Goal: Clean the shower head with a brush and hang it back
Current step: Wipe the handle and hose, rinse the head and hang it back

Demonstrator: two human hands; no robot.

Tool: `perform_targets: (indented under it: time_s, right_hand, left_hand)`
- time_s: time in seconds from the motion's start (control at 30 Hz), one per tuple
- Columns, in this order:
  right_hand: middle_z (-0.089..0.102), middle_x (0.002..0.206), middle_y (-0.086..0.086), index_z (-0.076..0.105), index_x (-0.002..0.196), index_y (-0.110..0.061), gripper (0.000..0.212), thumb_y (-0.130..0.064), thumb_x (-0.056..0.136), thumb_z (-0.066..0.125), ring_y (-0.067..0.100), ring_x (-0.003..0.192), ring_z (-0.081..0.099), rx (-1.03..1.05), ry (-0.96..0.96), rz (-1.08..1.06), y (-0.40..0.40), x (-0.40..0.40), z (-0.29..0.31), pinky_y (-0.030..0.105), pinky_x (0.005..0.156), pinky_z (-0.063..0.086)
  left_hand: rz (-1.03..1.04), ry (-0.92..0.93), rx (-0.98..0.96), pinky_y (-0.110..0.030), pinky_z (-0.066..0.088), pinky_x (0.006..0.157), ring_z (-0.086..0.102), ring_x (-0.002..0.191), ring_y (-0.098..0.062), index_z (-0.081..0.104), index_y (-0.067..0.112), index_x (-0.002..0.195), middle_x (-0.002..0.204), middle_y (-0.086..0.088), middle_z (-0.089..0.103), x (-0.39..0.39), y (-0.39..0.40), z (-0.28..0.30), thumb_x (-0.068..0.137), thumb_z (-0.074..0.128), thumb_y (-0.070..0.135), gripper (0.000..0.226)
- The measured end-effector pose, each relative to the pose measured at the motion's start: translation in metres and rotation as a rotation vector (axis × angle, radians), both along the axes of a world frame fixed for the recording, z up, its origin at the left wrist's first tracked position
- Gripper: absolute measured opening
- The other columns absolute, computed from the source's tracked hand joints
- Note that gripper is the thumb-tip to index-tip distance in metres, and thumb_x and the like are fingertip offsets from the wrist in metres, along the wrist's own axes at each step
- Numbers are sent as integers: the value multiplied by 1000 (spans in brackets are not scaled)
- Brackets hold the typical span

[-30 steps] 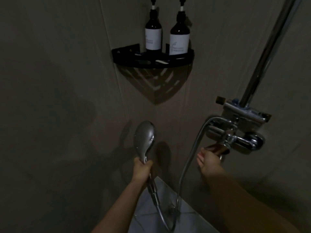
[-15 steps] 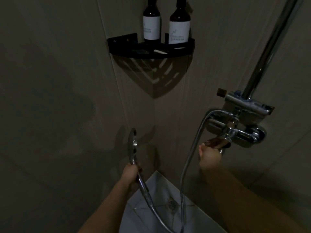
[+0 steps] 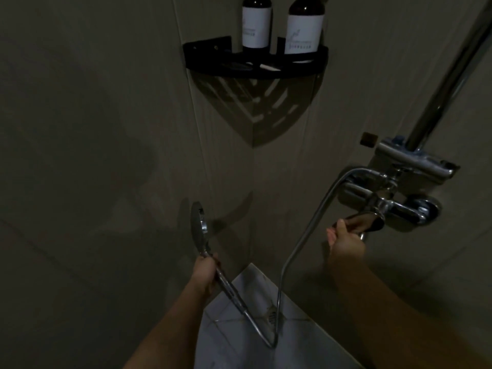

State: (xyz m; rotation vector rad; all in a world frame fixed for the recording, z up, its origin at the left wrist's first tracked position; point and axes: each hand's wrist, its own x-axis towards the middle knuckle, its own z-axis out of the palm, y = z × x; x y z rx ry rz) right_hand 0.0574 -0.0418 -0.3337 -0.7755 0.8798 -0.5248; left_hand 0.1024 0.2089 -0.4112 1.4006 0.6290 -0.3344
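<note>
The chrome shower head (image 3: 199,227) stands upright and edge-on in the lower middle, its face turned left toward the wall. My left hand (image 3: 204,275) is closed around its handle just below the head. Its metal hose (image 3: 294,251) loops down to the floor and climbs to the chrome mixer valve (image 3: 396,206) at right. My right hand (image 3: 343,239) grips the valve's lever handle (image 3: 362,222). No brush is visible. No water stream can be made out in the dim light.
A black corner shelf (image 3: 255,63) near the top holds two dark bottles with white labels (image 3: 256,23). A chrome riser pipe (image 3: 447,78) runs up at right from a bracket (image 3: 411,159). A floor drain (image 3: 271,314) sits in the white tiled floor below.
The shower head has turned from showing its rounded back to edge-on facing left, and my left hand has shifted it slightly left. My right hand stays on the valve lever. The view tilted downward.
</note>
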Motion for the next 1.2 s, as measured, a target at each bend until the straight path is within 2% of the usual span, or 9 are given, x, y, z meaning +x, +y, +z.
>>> perform_targets:
  time_s: [0.13,0.27,0.37,0.5,0.67,0.83,1.0,1.1,1.2]
  right_hand:
    - [52,128,29,53,79,-5,19,-8,96,47,11,68,54,-11,20,-6,-2,-2,-2,18,67,55]
    - [50,131,30,49,121,7,29,-8,96,48,16,71,58,-35,32,-15,0,-2,0,13,57,54]
    - [52,129,30,46,126,12,38,-9,95,50,19,77,61,-62,88,-11,1,-4,1,17,64,55]
    - [51,129,32,46,125,14,37,-7,95,49,15,68,55,-55,93,-4,1,-5,4,31,87,47]
    - [51,128,34,45,125,16,38,-7,95,49,19,71,58,-59,81,8,0,-5,5,20,69,55]
    - [51,130,33,44,127,14,38,-6,95,48,25,85,58,-45,81,18,1,-5,4,35,90,47]
    - [51,130,32,52,77,-8,19,-6,96,48,18,73,58,-43,75,15,2,-5,4,32,84,51]
    - [52,129,30,47,70,-15,26,-8,95,49,21,77,63,-65,97,6,0,-5,2,20,65,55]
    - [53,127,32,47,70,-13,26,-8,95,50,4,48,63,-70,90,1,-2,-3,0,10,48,50]
  left_hand:
    - [9,17,-6,-26,34,53,37,53,-18,40,11,69,62,-7,38,1,-5,-4,93,41,0,27]
    - [-3,22,12,-23,37,45,40,51,-16,40,11,71,63,-6,38,0,-8,-5,95,42,2,25]
    - [-13,19,24,-16,35,35,41,47,-15,39,12,71,61,-5,37,-3,-12,-5,95,42,2,26]
    - [-25,25,22,-22,35,44,38,50,-15,40,12,72,62,-6,37,-2,-13,-6,94,42,3,24]
    - [-7,10,16,-23,36,46,38,52,-17,40,10,70,61,-7,38,-3,-15,-4,93,42,0,25]
    - [-16,6,6,-22,36,45,42,45,-14,40,11,68,60,-6,37,-5,-15,-5,93,41,-2,28]
    - [-49,13,65,-22,34,42,37,51,-17,39,11,71,61,-7,38,-1,-12,-14,94,43,4,25]
    - [-86,-22,128,-24,30,46,37,51,-18,39,11,69,60,-8,38,-1,-13,-17,93,44,2,26]
    - [-102,-25,132,-24,31,48,39,53,-18,40,12,72,63,-8,40,-2,-14,-20,93,46,3,24]
